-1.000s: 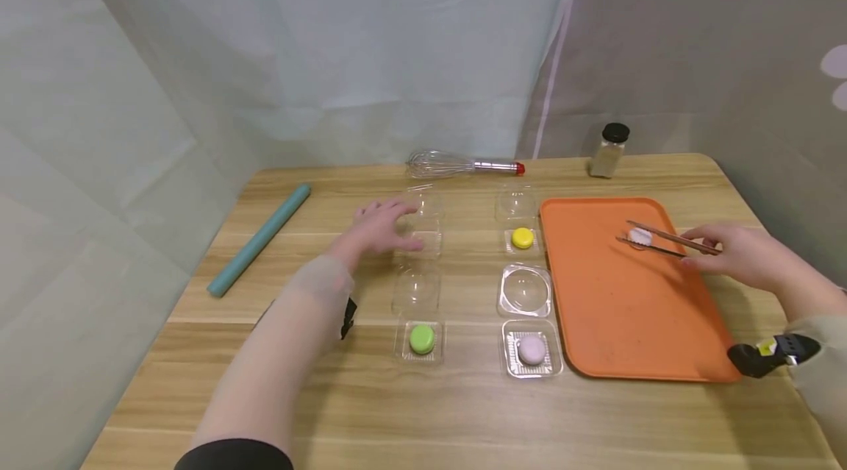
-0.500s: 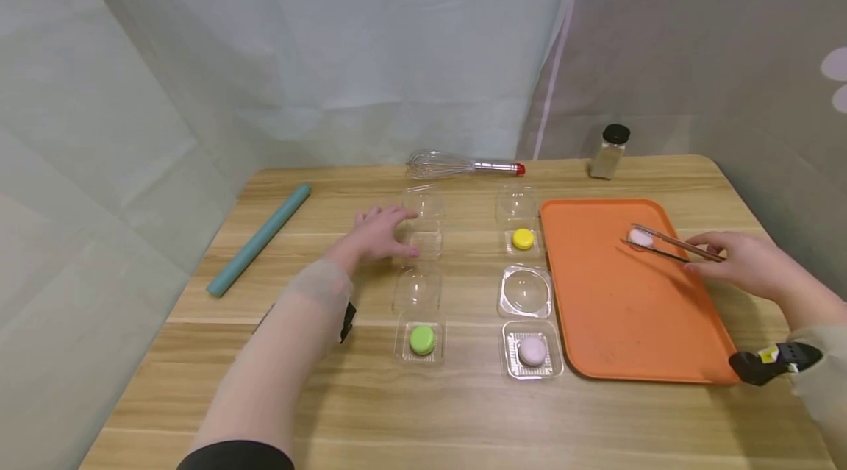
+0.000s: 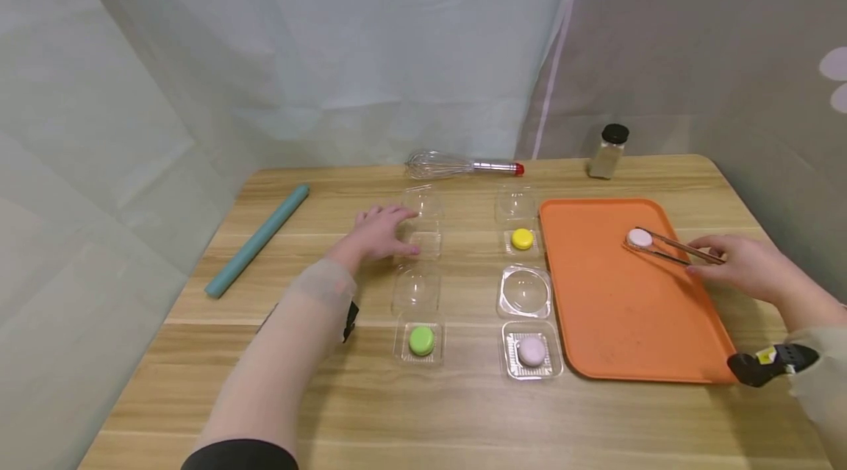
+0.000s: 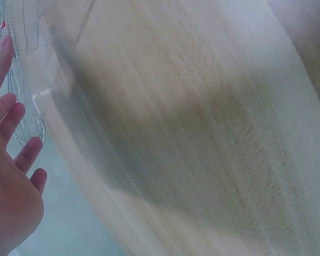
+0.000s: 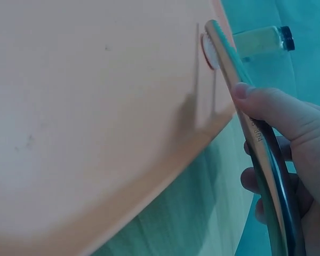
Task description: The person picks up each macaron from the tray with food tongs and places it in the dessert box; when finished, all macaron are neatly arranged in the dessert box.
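Observation:
My right hand (image 3: 741, 264) grips metal tongs (image 3: 681, 246) over the right side of the orange tray (image 3: 609, 308). Between the tong tips sits a pale pink macaron (image 3: 639, 238); the right wrist view shows its edge (image 5: 208, 50) beside the tong arm, thumb pressed on the metal. My left hand (image 3: 377, 233), fingers spread, is at the left edge of a hinged clear plastic box (image 3: 426, 243) with its lid folded back. Another such box, with a yellow macaron (image 3: 522, 239), stands to its right. Nearer the front, two more boxes hold a green macaron (image 3: 421, 340) and a lilac macaron (image 3: 531, 351).
A whisk (image 3: 463, 165) lies along the back of the wooden table (image 3: 370, 411). Behind the tray stands a jar (image 3: 606, 154) with a black lid. On the far left lies a teal rolling pin (image 3: 258, 242).
The tongs have shifted slightly right and toward the front, and more of the pink macaron's face shows between their tips. The left thumb has drawn back a little from the box.

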Action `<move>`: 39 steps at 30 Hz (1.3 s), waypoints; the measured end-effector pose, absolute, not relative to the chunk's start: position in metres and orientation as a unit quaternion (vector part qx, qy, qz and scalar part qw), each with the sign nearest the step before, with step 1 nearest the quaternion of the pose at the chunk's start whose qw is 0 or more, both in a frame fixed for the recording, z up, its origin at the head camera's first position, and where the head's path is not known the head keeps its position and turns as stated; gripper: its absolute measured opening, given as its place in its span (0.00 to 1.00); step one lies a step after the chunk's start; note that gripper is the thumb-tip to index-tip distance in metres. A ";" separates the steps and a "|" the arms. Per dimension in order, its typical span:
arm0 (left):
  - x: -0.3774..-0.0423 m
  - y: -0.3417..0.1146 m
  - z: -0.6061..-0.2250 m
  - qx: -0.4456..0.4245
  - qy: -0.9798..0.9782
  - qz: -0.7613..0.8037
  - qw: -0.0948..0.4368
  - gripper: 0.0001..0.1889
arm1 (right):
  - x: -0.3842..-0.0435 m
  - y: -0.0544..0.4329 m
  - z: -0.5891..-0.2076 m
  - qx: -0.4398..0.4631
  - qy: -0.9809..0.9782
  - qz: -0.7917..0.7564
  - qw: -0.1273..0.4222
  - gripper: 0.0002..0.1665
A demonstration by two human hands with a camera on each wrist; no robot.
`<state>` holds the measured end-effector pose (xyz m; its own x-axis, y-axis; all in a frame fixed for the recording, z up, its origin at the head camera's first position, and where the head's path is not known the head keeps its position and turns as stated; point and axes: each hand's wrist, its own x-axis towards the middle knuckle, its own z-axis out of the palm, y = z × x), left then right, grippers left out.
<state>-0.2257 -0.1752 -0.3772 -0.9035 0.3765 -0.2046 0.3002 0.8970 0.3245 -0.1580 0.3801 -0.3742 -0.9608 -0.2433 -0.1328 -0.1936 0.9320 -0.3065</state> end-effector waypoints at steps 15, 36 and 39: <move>-0.223 -0.173 -0.376 0.178 0.965 0.135 0.138 0.44 | -0.162 0.369 -0.369 -0.125 0.980 -0.131 0.079 0.33; -0.225 -0.169 -0.381 0.182 0.967 0.115 0.134 0.43 | -0.197 0.284 -0.341 -0.182 0.967 -0.153 0.091 0.29; -0.225 -0.168 -0.381 0.184 0.967 0.112 0.133 0.43 | -0.201 0.273 -0.337 -0.196 0.964 -0.151 0.092 0.30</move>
